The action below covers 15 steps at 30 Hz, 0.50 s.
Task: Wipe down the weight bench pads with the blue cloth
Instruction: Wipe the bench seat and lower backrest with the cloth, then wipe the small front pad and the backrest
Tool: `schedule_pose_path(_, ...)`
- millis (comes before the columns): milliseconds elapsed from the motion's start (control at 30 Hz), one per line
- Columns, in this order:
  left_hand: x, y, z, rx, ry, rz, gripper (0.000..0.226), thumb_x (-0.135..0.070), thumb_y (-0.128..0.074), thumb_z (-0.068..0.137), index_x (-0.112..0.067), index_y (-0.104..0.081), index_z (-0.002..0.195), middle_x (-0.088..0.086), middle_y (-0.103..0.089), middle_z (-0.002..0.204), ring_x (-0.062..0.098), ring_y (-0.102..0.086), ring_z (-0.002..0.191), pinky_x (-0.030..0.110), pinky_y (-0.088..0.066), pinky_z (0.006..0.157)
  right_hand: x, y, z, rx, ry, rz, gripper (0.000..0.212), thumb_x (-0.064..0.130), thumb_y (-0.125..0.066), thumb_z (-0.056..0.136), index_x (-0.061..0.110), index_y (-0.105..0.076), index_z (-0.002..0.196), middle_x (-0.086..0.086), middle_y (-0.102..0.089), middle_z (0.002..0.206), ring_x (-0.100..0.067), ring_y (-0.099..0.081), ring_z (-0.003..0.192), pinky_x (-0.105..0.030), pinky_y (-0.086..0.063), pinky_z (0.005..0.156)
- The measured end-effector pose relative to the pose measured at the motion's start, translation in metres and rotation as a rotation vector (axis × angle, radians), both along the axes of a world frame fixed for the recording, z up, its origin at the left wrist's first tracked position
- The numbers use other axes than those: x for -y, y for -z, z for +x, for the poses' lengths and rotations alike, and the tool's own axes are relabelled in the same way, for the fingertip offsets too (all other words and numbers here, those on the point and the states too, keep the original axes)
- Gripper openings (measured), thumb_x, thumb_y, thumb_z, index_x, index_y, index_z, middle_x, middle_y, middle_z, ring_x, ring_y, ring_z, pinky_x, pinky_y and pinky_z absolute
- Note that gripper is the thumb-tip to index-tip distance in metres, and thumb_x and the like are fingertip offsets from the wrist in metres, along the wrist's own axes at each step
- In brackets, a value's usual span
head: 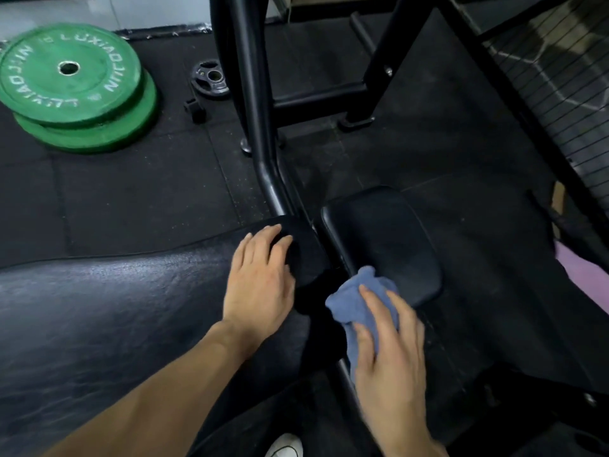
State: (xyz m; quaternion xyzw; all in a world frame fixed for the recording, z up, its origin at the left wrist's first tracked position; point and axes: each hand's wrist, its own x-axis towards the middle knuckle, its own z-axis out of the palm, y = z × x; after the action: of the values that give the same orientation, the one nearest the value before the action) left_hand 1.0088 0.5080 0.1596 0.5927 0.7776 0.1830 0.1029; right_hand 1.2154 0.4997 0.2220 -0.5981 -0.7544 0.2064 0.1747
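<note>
Pressing the blue cloth (362, 301) against the small seat pad's (379, 239) near edge, the right hand (392, 351) clutches it bunched; the left hand (260, 278) rests flat, fingers spread, on the long pad (115, 308).

My right hand (392, 351) presses the blue cloth (359, 301) at the small pad's (379, 239) near corner; my left hand (260, 282) rests flat on the long pad's (99, 308) end

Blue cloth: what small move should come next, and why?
Probably push the blue cloth forward across the small seat pad: the right hand presses it only at the pad's near edge, while the left hand braces on the long back pad.
</note>
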Motion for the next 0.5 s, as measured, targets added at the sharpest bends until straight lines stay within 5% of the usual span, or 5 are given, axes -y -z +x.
schedule_pose_path(200, -0.046, 0.010, 0.038, -0.077, 0.086, -0.120, 0.061, -0.038, -0.031, 0.099, -0.009, -0.050, 0.150, 0.011, -0.042, 0.163, 0.028, -0.027, 0.157, 0.051, -0.017, 0.130, -0.064, -0.014, 0.000, 0.018, -0.009, 0.020, 0.051, 0.039, -0.047, 0.101, 0.033, -0.047, 0.151, 0.001, -0.038, 0.160, -0.020, -0.036, 0.144, -0.048, -0.044, 0.112)
schedule_pose_path(333, -0.046, 0.019, 0.038, -0.067, 0.067, -0.082, 0.056, -0.039, -0.035, 0.101, -0.009, -0.056, 0.143, 0.009, -0.051, 0.156, 0.026, -0.031, 0.155, 0.051, -0.020, 0.128, -0.097, 0.000, -0.013, 0.117, -0.063, 0.049, 0.051, 0.035, -0.048, 0.103, 0.033, -0.041, 0.154, 0.002, -0.031, 0.163, -0.020, -0.031, 0.149, -0.050, -0.038, 0.119)
schedule_pose_path(500, -0.049, 0.023, 0.038, -0.039, 0.051, -0.057, 0.052, -0.037, -0.040, 0.099, -0.012, -0.055, 0.142, 0.007, -0.051, 0.155, 0.024, -0.033, 0.155, 0.051, -0.021, 0.128, -0.121, 0.034, -0.030, 0.447, -0.147, -0.165, 0.062, 0.053, -0.024, 0.104, 0.037, -0.017, 0.164, -0.003, -0.007, 0.175, -0.020, -0.001, 0.162, -0.053, 0.001, 0.130)
